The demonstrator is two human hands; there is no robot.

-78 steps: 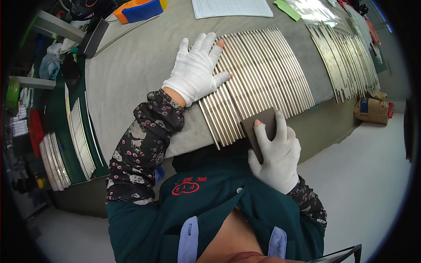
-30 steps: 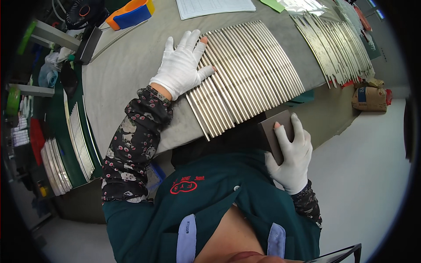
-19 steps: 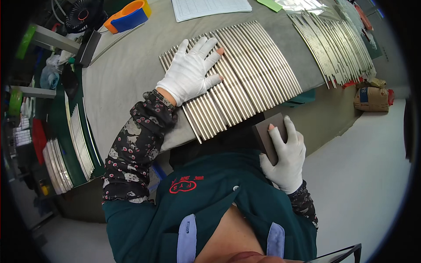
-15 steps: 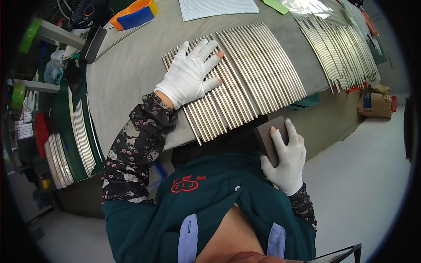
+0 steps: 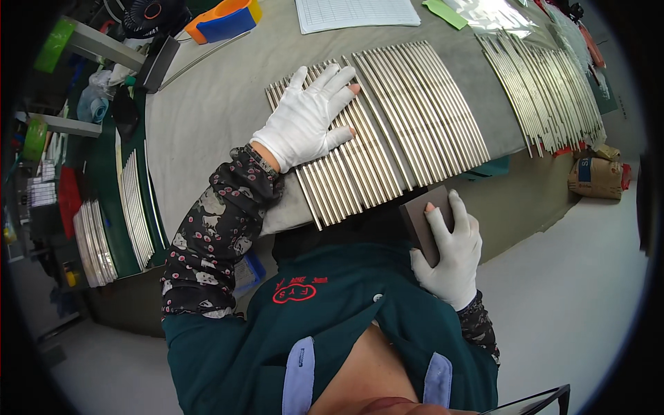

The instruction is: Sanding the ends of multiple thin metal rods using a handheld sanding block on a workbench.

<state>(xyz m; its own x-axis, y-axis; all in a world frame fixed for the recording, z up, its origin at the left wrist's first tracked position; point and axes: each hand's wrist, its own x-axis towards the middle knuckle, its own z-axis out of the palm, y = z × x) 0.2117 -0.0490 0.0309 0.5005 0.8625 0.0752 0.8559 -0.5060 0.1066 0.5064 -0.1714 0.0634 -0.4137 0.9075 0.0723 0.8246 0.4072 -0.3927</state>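
Observation:
My left hand (image 5: 304,123), in a white glove with some bare fingertips, lies flat with fingers spread on a row of shiny metal rods (image 5: 349,181). Its palm hides part of that row. Just to the right, past a narrow gap, lies a second row of the same rods (image 5: 425,114), side by side. My right hand (image 5: 456,252), gloved the same way, grips a dark grey-brown rectangular block (image 5: 418,220). That block is beyond the table's near edge, close to my body and below the rod ends.
More rods (image 5: 546,97) lie at the table's right side. Paper sheets (image 5: 356,15), a green slip (image 5: 446,14) and an orange-and-blue tape dispenser (image 5: 225,24) are along the back. A small black fan (image 5: 149,15) stands back left. Further rods (image 5: 135,207) rest on a green surface at left.
The view has shifted slightly, so the table and rods appear a little further right. My left hand stays flat on the rods, and my right hand keeps its grip on the block.

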